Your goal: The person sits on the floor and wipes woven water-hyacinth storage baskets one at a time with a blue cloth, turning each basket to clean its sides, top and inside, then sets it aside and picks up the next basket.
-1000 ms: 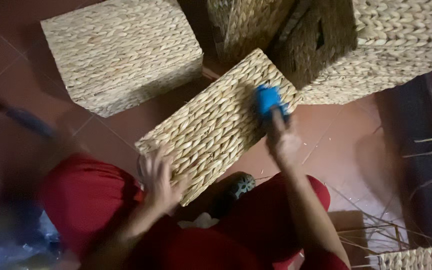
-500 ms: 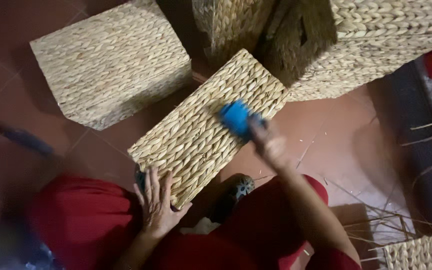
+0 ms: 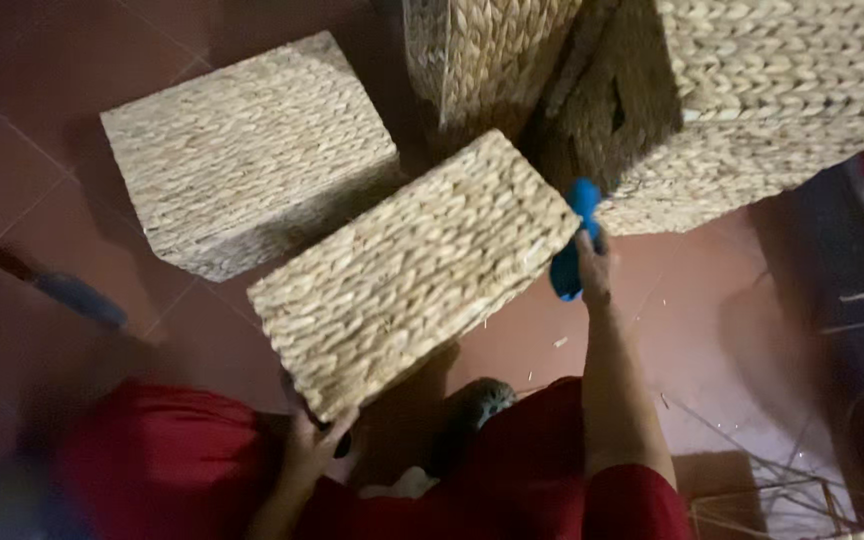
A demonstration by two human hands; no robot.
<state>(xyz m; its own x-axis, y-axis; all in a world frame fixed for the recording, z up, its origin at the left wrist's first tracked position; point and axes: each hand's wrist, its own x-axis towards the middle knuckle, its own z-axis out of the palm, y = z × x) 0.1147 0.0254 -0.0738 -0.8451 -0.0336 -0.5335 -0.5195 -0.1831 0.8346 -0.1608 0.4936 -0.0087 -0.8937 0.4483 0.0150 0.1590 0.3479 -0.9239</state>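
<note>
Basket (image 3: 412,270) diag., R hand (image 3: 592,265) w/ brush (image 3: 572,240)

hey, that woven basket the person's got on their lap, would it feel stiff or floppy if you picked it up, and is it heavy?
The woven basket probably stays stiff: its edges look straight though only the left hand props its near corner. Likely light for its size, since that one hand seems to steady it. The coarse plaited surface should grip well, not slip, as the right hand works a blue tool at its side.

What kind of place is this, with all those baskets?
Probably a basket-weaving workshop, maybe at someone's home. Several woven baskets stand on a red tiled floor, loose straw strands lie about, and the right hand holds a blue tool.
</note>
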